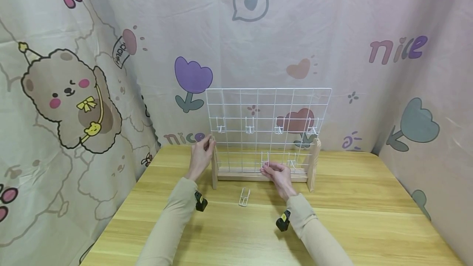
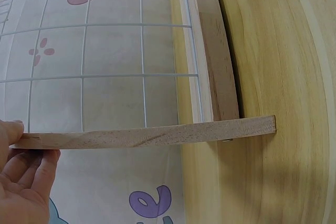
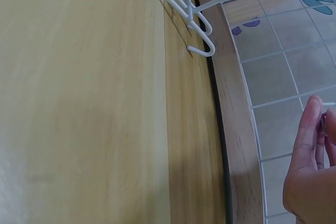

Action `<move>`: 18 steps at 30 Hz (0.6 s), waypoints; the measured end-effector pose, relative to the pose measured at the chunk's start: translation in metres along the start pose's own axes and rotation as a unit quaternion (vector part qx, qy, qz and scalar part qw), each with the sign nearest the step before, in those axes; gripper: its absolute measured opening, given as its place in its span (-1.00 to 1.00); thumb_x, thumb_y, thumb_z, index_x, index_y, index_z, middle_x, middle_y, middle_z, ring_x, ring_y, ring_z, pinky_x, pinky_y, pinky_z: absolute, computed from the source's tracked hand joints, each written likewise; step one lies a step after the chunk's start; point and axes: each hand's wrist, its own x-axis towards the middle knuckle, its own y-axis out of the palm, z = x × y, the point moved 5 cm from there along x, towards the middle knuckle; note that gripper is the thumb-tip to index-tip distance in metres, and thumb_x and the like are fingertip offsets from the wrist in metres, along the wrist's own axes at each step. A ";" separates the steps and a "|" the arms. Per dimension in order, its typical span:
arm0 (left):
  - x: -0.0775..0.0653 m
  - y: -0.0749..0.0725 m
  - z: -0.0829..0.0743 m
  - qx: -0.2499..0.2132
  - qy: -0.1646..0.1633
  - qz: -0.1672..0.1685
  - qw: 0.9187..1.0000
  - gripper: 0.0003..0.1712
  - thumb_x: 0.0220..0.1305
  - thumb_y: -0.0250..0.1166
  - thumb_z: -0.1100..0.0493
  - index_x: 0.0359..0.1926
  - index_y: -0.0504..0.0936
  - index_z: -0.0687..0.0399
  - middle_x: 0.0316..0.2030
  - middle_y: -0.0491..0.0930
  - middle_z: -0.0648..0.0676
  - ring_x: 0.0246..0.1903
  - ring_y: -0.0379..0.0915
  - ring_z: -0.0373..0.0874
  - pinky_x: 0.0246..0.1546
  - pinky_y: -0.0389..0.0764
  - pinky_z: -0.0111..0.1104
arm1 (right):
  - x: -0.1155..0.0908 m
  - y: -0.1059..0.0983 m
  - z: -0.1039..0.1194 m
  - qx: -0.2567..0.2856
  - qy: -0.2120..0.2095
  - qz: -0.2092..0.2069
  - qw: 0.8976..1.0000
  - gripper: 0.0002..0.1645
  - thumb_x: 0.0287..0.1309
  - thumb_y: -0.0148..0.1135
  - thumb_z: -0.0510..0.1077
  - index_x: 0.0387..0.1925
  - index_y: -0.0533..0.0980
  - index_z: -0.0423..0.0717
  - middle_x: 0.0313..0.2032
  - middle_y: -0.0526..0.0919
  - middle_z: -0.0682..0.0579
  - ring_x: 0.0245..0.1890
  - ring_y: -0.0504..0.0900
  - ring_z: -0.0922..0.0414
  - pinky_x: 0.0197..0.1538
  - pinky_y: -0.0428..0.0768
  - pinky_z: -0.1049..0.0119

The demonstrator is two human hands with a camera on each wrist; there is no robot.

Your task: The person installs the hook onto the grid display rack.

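A white wire grid panel (image 1: 268, 88) stands upright in a wooden stand (image 1: 244, 177). My left hand (image 1: 201, 156) pinches the top of the stand's left post (image 2: 131, 136) between thumb and fingers. At the panel's lower part, my right hand (image 1: 279, 175) pinches a white wire hook (image 1: 268, 156) against the grid; the fingers hide most of it. Another hook (image 1: 292, 162) hangs just right of that hand. Several more hooks (image 1: 249, 129) hang in a row higher up. One loose white hook (image 3: 184, 6) lies on the table before the stand.
The wood-grain table (image 1: 351, 225) reaches back to a printed curtain (image 1: 236, 48) right behind the panel. The stand's right post (image 1: 314, 165) rises beyond my right hand. Curtain also hangs along the left and right sides.
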 end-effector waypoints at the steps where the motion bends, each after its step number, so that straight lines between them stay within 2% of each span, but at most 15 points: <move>1: 0.000 0.000 0.000 0.001 0.002 0.000 1.000 -0.50 0.47 0.19 0.25 0.32 0.42 0.43 0.17 0.55 0.43 0.15 0.59 0.27 0.15 0.67 -0.09 | 0.000 0.000 0.000 0.000 -0.002 0.000 1.000 -0.59 0.22 0.20 -0.51 0.11 0.43 -0.60 -0.09 0.74 -0.33 -0.33 0.81 0.14 -0.05 0.81 0.35; 7: 0.000 0.000 0.000 0.013 0.012 -0.003 1.000 -0.51 0.48 0.18 0.20 0.30 0.45 0.41 0.13 0.60 0.41 0.12 0.62 0.25 0.14 0.69 -0.06 | -0.002 -0.003 -0.002 -0.018 0.001 0.007 1.000 -0.54 0.25 0.21 -0.48 0.16 0.41 -0.63 0.04 0.65 -0.44 -0.26 0.81 0.14 -0.02 0.79 0.37; 13: 0.000 0.001 0.000 0.009 0.009 0.000 1.000 -0.51 0.49 0.18 0.19 0.31 0.45 0.41 0.13 0.61 0.42 0.12 0.62 0.25 0.15 0.69 -0.07 | -0.008 -0.008 -0.006 -0.096 0.016 0.001 0.995 -0.52 0.21 0.28 -0.43 0.14 0.45 -0.58 -0.01 0.67 -0.44 -0.22 0.82 0.05 0.08 0.78 0.18; 15: 0.000 0.001 0.001 0.007 0.006 0.001 1.000 -0.51 0.49 0.18 0.19 0.31 0.45 0.41 0.13 0.60 0.41 0.13 0.62 0.25 0.15 0.69 -0.08 | -0.010 -0.008 -0.008 -0.133 0.016 0.021 0.991 -0.53 0.20 0.30 -0.41 0.11 0.47 -0.57 -0.05 0.70 -0.42 -0.22 0.82 0.02 0.08 0.78 0.12; 18: 0.001 0.001 0.002 0.005 0.000 0.001 1.000 -0.50 0.49 0.17 0.18 0.31 0.45 0.39 0.13 0.61 0.41 0.13 0.62 0.24 0.15 0.69 -0.10 | -0.014 -0.002 -0.012 -0.175 0.022 0.088 0.980 -0.54 0.21 0.30 -0.37 0.10 0.47 -0.58 -0.10 0.73 -0.38 -0.27 0.79 0.07 0.00 0.81 0.18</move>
